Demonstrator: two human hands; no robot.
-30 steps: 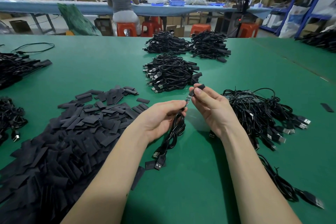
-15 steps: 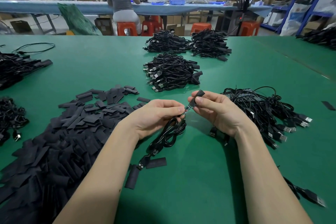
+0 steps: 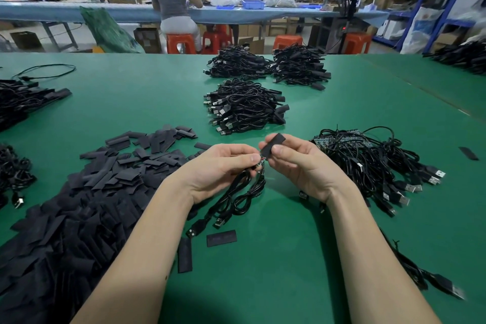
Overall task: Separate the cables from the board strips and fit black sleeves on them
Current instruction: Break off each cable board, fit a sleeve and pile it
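Observation:
My left hand (image 3: 223,166) pinches the small board end of a coiled black USB cable (image 3: 236,197), whose plugs hang down to the green table (image 3: 289,258). My right hand (image 3: 297,163) pinches a flat black sleeve (image 3: 273,143) between thumb and fingers, its lower end at the cable's board tip. A big heap of loose black sleeves (image 3: 79,205) lies to the left. To the right is a tangle of cables attached to board strips (image 3: 368,160).
Finished cable bundles lie ahead in three piles (image 3: 244,108), (image 3: 236,63), (image 3: 299,66). Two loose sleeves (image 3: 221,238), (image 3: 185,255) lie under my hands. More cables sit at the left edge (image 3: 21,100) and lower right (image 3: 426,279). People sit at a far table.
Both hands have come lower and nearer to me. The sleeve in my right hand has slid down over the cable's board end, covering most of it.

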